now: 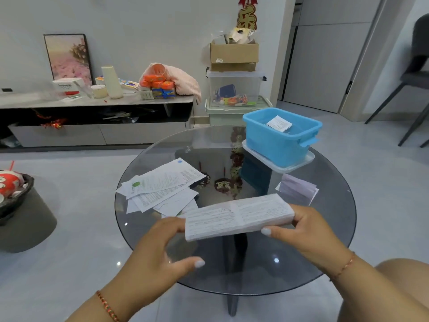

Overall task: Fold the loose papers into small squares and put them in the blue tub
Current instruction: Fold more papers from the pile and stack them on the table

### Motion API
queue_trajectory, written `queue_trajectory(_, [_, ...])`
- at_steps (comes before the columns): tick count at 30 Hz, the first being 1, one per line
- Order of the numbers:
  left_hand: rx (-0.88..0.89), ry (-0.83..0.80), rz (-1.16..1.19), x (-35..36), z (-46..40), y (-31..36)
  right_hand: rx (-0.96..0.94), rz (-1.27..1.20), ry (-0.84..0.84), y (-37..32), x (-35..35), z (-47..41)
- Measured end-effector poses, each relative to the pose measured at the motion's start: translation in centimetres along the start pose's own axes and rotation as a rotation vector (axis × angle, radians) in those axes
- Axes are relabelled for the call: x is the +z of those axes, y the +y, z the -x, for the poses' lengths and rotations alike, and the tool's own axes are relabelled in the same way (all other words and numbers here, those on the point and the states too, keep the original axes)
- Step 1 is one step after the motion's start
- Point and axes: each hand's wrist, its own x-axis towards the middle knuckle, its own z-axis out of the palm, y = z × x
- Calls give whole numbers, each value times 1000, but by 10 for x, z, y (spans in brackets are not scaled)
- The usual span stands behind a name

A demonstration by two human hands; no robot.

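I hold a long folded strip of printed paper [239, 216] above the near part of the round glass table [332, 240]. My right hand [308, 235] pinches its right end, thumb on the front and fingers behind. My left hand [157, 254] touches the left end with its fingertips, and its thumb is spread well below the paper. A pile of loose printed papers [160, 189] lies on the table's left side. The blue tub [278, 145] stands at the far right on a white lid [301, 162], with one small folded paper [279, 123] inside.
Another folded whitish paper [299, 188] lies on the glass just in front of the tub. A low grey stool [25, 224] with a dark bowl stands at left. A cluttered TV console [97, 126], stacked storage boxes [234, 94] and a dark chair [415, 84] lie beyond.
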Motion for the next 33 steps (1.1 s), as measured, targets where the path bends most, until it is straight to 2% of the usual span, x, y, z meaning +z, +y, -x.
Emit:
queue_trajectory(2, [-151, 17, 105, 6, 7, 4, 64, 91, -51, 4, 1, 3])
queue_trajectory(5, [-188, 96, 101, 20, 9, 5, 92, 121, -133, 1, 0, 8])
queue_trajectory(8, [-173, 151, 57, 29, 11, 8, 195, 80, -44, -4, -1, 9])
queue_trajectory(11, [-208, 222, 23, 39, 13, 6, 337, 184, 69, -5, 0, 8])
queue_trajectory(13, [-272, 270, 11, 46, 13, 3, 372, 264, 72, -5, 1, 8])
queue_trajectory(18, [-274, 281, -92, 53, 16, 4, 319, 726, 77, 6, -1, 10])
queue_trajectory(23, [-243, 262, -144, 52, 18, 4, 292, 856, 102, 5, 6, 13])
queue_trajectory(26, [-165, 346, -240, 51, 19, 6, 301, 866, 104, 4, 8, 12])
queue_trajectory(28, [57, 377, -339, 53, 19, 9, 295, 888, 97, 2, 9, 12])
queue_trajectory(31, [382, 255, -405, 70, 22, 20, 286, 901, 105, 2, 11, 11])
queue_trajectory(33, [446, 148, -501, 85, 25, 23, 283, 923, 111, 0, 12, 10])
